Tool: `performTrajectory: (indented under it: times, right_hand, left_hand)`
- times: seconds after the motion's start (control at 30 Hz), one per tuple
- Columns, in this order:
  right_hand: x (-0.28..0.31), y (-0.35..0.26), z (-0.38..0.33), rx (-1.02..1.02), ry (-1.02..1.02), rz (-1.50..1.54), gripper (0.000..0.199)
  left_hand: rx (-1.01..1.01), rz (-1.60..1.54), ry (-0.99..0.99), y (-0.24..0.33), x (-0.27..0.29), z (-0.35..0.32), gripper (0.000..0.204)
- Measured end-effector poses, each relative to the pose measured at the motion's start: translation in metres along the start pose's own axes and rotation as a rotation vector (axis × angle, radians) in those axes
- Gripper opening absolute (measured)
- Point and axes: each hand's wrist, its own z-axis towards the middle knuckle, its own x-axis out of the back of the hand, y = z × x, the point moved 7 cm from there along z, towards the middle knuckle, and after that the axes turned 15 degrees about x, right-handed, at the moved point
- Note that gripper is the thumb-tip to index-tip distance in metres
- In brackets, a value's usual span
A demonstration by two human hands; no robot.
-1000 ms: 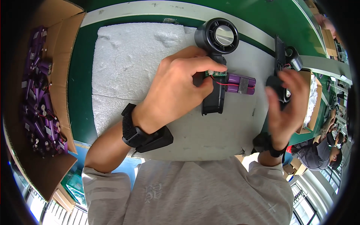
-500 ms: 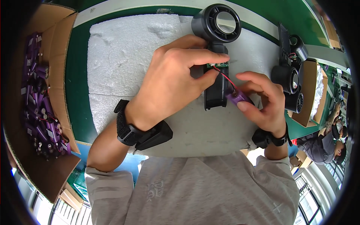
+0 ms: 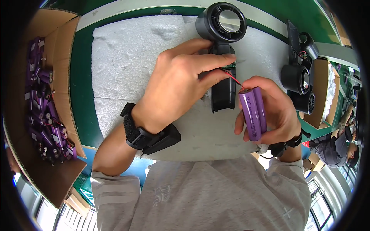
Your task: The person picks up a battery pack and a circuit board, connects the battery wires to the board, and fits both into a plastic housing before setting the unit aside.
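Head view shows the right hand (image 3: 280, 109) with its fingers wrapped around a purple battery pack (image 3: 252, 114), held just beside the handle (image 3: 223, 94) of a black fan (image 3: 223, 49) over the foam pad (image 3: 131, 69). The left hand (image 3: 173, 79) bends its index finger and thumb over the fan; whether they pinch the red and black wires (image 3: 234, 79) cannot be told. Good handling probably means steadying the fan, leaving the wires slack and turning the pack gently.
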Motion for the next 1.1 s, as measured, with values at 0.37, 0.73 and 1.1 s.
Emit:
performTrajectory:
  times: [0.37,0.73,1.1]
  right_hand:
    - [0.008,-0.01,0.013,0.356,0.014,-0.65,0.081]
    - [-0.004,0.003,0.019,0.456,0.029,-1.152,0.071]
    - [-0.017,-0.002,0.016,0.558,0.003,-1.341,0.065]
  left_hand:
    - [-0.017,0.007,0.005,0.001,0.002,-0.001,0.031]
    - [-0.059,0.018,-0.089,-0.003,0.001,-0.004,0.032]
    - [-0.052,0.046,-0.178,-0.004,0.0,-0.005,0.046]
